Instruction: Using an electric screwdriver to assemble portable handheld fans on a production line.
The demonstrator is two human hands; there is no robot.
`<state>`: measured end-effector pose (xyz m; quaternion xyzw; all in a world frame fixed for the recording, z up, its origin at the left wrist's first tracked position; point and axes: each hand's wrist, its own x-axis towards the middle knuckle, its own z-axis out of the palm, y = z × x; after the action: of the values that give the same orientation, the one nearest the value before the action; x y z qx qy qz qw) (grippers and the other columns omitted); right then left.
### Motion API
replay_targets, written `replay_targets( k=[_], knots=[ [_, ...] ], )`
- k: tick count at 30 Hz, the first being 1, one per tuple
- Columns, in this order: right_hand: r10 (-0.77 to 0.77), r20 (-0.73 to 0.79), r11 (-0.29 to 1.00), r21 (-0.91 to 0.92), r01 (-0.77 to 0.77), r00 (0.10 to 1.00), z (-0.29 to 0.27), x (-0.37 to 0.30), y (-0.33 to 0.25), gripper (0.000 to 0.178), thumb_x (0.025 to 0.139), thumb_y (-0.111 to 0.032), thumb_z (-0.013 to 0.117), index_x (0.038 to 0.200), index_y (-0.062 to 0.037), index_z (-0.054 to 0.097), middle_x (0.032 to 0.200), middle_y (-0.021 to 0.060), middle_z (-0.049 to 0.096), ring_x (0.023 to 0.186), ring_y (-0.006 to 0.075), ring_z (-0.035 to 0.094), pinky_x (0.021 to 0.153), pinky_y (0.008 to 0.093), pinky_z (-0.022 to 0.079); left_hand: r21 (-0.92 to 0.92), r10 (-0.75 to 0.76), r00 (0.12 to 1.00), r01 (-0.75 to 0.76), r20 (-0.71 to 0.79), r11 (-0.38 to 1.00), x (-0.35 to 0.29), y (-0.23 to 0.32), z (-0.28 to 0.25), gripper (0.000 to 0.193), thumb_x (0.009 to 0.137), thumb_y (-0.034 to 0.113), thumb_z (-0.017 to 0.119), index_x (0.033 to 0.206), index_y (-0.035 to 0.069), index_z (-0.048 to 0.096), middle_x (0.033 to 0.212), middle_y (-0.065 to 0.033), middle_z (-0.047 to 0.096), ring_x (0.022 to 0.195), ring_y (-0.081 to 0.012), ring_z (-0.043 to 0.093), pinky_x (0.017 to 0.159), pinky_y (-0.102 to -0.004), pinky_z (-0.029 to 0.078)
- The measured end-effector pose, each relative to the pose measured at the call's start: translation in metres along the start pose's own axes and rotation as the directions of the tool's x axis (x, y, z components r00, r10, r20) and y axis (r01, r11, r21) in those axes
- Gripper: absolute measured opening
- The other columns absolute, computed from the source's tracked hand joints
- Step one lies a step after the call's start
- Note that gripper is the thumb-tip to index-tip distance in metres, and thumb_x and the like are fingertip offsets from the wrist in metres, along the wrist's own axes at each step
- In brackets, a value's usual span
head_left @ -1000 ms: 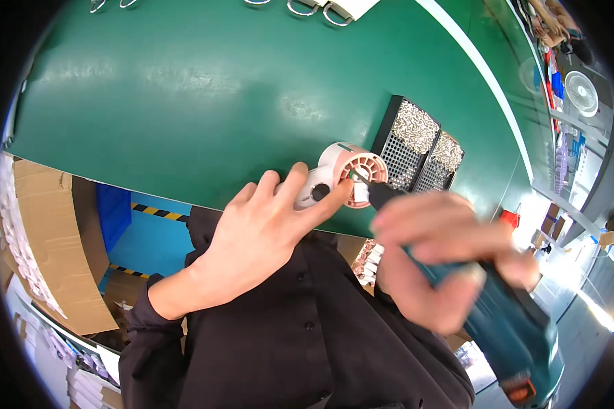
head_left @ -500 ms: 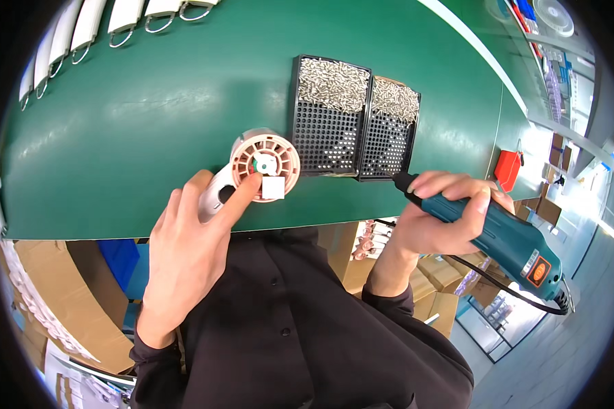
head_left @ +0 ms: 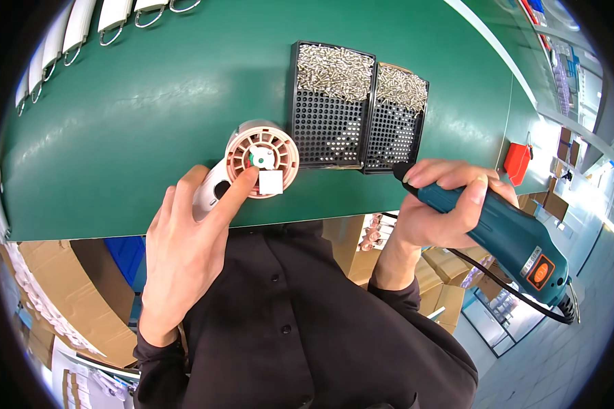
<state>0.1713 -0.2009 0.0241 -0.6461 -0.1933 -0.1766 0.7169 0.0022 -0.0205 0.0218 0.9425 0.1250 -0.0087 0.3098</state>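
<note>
My left hand [head_left: 191, 228] is closed around the white handle of a handheld appliance, shaped like a hair dryer. Its round, pinkish slotted head [head_left: 291, 163] faces up. My index finger presses near the head's centre, by a small green and white part; a white square piece [head_left: 271, 182] sits at the rim. In my right hand [head_left: 440, 208] is a teal electric screwdriver [head_left: 515, 238], its black nose pointing left at the near edge of a black screw tray [head_left: 389, 136]. A larger black screw tray [head_left: 317, 129] adjoins it on the left. The screwdriver's bit cannot be made out.
Several white pieces with wire loops [head_left: 75, 31] line the far left of the green table [head_left: 150, 116]. A red object [head_left: 518, 163] is at the right edge. Cardboard boxes [head_left: 82, 293] stand below the table, and a black cord [head_left: 505, 286] trails from the screwdriver.
The whole view has shifted slightly. The screwdriver's nose remains by the near edge of the smaller tray, its body tilted a little differently. Both hands keep their holds.
</note>
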Motion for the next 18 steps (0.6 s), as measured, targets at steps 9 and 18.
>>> replay_targets(
  k=[9, 18],
  knots=[
    [-0.056, 0.064, 0.958, 0.284, 0.036, 0.996, 0.019, 0.002, -0.038, 0.025, 0.096, -0.015, 0.041, 0.119, -0.0042, 0.036, 0.070, 0.0129, 0.047, 0.039, 0.0245, 0.049, 0.034, 0.0395, 0.047, 0.010, 0.026, 0.999, -0.026, 0.020, 1.000, -0.002, -0.008, 0.001, 0.059, 0.076, 0.001, 0.062, 0.130, 0.027, 0.058, 0.111, -0.0123, 0.050, 0.080, -0.0262, 0.053, 0.070, -0.0370, 0.050],
    [-0.148, 0.405, 0.976, 0.208, 0.067, 0.902, 0.078, -0.010, -0.051, 0.029, 0.095, -0.023, 0.040, 0.116, -0.0034, 0.043, 0.069, 0.0102, 0.044, 0.037, 0.0212, 0.043, 0.034, 0.0380, 0.039, 0.046, 0.055, 0.998, -0.057, 0.034, 0.997, -0.005, -0.014, 0.003, 0.069, 0.072, -0.002, 0.059, 0.134, 0.029, 0.052, 0.111, -0.0146, 0.051, 0.080, -0.0237, 0.053, 0.067, -0.0336, 0.050]
  ],
)
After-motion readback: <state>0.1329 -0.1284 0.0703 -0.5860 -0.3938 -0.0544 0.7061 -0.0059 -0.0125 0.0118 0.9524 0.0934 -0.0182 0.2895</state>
